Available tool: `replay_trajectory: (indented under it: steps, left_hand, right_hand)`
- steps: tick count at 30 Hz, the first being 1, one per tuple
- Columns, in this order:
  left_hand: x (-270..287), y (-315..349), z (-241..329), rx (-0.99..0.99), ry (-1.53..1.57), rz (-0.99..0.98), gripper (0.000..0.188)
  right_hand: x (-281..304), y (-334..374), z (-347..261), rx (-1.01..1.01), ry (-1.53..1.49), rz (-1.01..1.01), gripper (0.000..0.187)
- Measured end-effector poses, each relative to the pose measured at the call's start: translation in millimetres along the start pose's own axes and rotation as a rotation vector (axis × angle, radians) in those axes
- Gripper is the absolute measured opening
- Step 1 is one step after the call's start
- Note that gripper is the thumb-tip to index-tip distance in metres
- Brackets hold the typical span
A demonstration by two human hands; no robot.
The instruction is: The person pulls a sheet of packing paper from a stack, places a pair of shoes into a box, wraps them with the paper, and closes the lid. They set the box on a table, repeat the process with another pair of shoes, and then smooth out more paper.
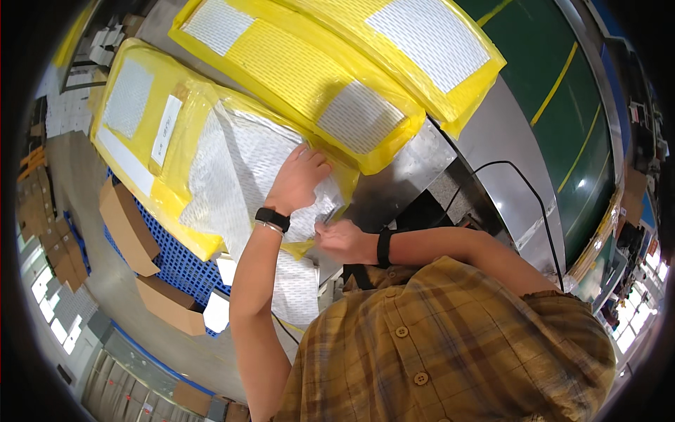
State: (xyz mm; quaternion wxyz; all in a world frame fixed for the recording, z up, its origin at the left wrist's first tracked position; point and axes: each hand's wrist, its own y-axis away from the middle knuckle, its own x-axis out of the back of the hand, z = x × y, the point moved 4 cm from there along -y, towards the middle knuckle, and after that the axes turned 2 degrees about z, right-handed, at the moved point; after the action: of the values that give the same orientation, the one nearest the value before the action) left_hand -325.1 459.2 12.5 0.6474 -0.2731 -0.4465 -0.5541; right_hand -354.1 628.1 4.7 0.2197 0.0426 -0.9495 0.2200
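A yellow plastic-wrapped package (184, 126) lies in front of me, its wrap open at the near right end. Over it spreads a loose white patterned sheet (242, 162), which hangs down past the package's near edge. My left hand (302, 179), with a black band at the wrist, rests at the right end of the package, fingers curled in at the edge of the wrap. Close by and lower, my right hand (344, 241) is closed in a pinch beside the wrap's edge. A small thin shape shows at its fingertips, too small to name.
Two more yellow-wrapped packages (281, 63) lie beyond, on a metal surface (415, 162). A green belt (562, 91) with yellow lines runs at the right, a black cable (524, 176) near it. Cardboard pieces (128, 226) and a blue plastic pallet (184, 264) are lower left.
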Motion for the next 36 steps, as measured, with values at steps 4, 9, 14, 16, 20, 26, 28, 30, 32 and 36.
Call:
replay_trajectory:
  steps: [4,9,14,16,20,26,28,30,32,36]
  left_hand:
    - [2,7,3,-0.019,-0.076,0.034,0.033]
    - [19,5,1,-0.064,-0.038,-0.041,0.028]
    - [31,13,7,-0.048,0.002,-0.083,0.022]
    - [27,15,6,-0.039,0.010,-0.137,0.020]
    - [24,23,4,-0.043,0.006,-0.098,0.019]
    - [32,33,8,-0.046,-0.001,-0.015,0.027]
    - [34,38,10,-0.054,-0.020,0.030,0.028]
    - [34,42,11,-0.026,-0.022,0.034,0.029]
    - [34,41,12,-0.024,-0.027,0.034,0.029]
    - [25,38,12,-0.005,-0.004,0.023,0.026]
  right_hand:
    - [10,-19,-11,0.014,0.407,-0.336,0.010]
    - [17,-17,-7,0.088,0.263,-0.240,0.012]
    - [16,-6,15,0.078,-0.013,-0.435,0.019]
    - [21,-6,20,0.164,-0.052,-0.399,0.016]
    - [35,-2,21,0.276,0.099,-0.657,0.021]
    - [58,-7,29,0.278,0.202,-0.592,0.035]
    - [65,-12,41,0.187,0.265,-0.647,0.029]
    - [74,-17,50,0.221,0.320,-0.632,0.026]
    - [81,-24,56,0.259,0.417,-0.531,0.018]
    - [90,-49,53,0.233,0.423,-0.520,0.017]
